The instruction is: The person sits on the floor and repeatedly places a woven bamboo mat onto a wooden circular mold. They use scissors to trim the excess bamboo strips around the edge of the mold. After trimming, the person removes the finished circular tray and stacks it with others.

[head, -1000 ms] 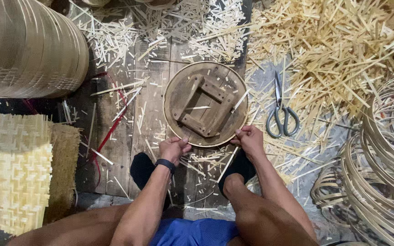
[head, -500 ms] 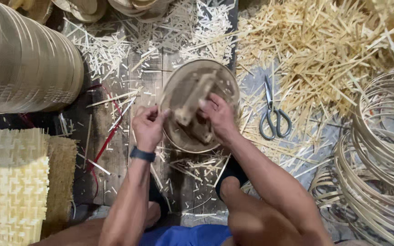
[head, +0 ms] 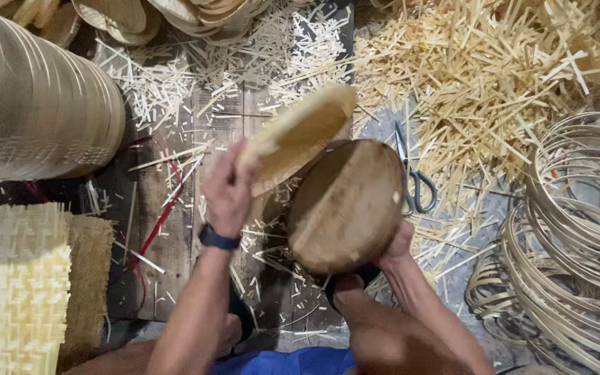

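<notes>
My left hand [head: 227, 191] grips a pale woven bamboo basket [head: 300, 135] by its rim, tilted up over the wooden boards. My right hand [head: 397, 246] holds a round brown wooden mould [head: 345, 205] from below, its smooth domed side turned toward me. The basket and the mould sit side by side, nearly touching, lifted off the floor. A dark band is on my left wrist.
Scissors [head: 411, 177] lie right of the mould among bamboo offcuts [head: 494, 76]. Coiled bamboo rings [head: 578, 229] are stacked at right. A tall stack of rims [head: 32, 114] stands at left, woven mats [head: 15, 292] below it, finished baskets [head: 126, 14] at top.
The round piece that lay flat on the boards was lifted and came apart: the woven basket is now in my left hand, the wooden mould in my right, turned over.
</notes>
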